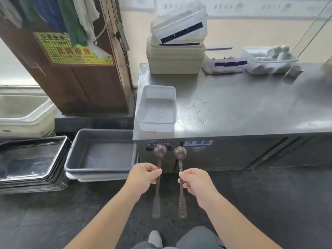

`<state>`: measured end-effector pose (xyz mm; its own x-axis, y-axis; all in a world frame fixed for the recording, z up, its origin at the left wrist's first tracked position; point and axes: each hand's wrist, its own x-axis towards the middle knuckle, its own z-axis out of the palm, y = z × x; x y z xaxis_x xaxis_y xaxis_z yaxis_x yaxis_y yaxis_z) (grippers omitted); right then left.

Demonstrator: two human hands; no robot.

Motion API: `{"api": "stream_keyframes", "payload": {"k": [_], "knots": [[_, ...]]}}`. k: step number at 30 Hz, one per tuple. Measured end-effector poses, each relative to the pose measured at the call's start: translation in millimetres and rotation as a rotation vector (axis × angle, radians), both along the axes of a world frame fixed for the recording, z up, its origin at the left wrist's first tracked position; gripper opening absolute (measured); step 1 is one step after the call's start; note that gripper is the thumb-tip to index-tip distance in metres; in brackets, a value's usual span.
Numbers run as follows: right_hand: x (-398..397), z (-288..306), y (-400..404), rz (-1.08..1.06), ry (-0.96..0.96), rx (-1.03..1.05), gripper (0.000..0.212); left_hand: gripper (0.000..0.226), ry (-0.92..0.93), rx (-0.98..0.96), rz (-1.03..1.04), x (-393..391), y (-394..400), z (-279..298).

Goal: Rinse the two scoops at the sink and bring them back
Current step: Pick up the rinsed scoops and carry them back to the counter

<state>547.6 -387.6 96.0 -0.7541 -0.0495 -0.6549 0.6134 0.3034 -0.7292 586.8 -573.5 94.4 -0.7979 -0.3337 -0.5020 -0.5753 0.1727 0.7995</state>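
Scoops (159, 151) pinched in left hand (143, 177), right hand (195, 182); counter label (198, 143) reads 生食品.

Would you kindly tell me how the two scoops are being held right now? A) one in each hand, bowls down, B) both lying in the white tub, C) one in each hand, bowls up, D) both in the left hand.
C: the left hand pinches the left scoop and the right hand the right scoop by their stems, round bowls uppermost.

The steel counter's front (224, 150) bears a blue label (198, 143) reading "生食品"; the yellow notice's (75, 50) print is too blurred.
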Motion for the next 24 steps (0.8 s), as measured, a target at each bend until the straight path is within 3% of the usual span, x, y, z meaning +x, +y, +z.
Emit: {"api": "stream_keyframes", "payload": {"k": [7,18,24], "knots": [[-85,-5,-44,-0.022,0.004,-0.037,0.012,0.016,-0.004,0.0,0.056,-86,-43,-2],[-283,-23,-107,-0.012,0.034,-0.048,0.013,0.007,0.025,-0.053,0.133,-272,-94,-15],[-358,-42,-150,-0.077,-0.019,-0.082,0.025,0.008,-0.001,0.009,0.164,-351,-120,-34]]}}
